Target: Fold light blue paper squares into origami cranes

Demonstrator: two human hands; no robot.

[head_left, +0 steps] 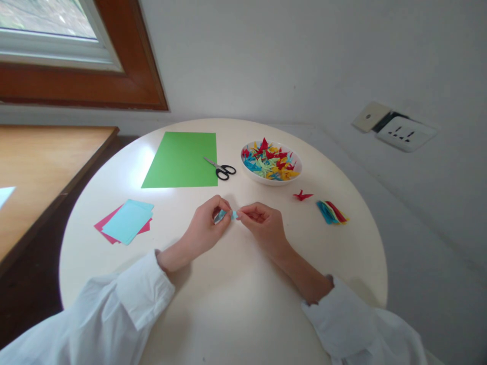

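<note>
Between my two hands is a small folded piece of light blue paper (234, 215), partly hidden by fingers. My left hand (208, 219) pinches it from the left, with thumb and forefinger closed. From the right, my right hand (265, 223) grips its other end between thumb and fingertips. Beyond them, a white bowl (262, 179) holds many paper cranes (271, 161) in red, yellow, blue and pale green. A single red paper crane (302, 195) sits on the table to the right of my right hand.
Black-handled scissors (222, 171) overlap a green paper sheet (182, 159) at the back of the round white table (213, 304). Light blue and pink paper squares (127, 221) lie at left. Folded coloured paper pieces (332, 212) lie at right, near a wall socket (405, 133).
</note>
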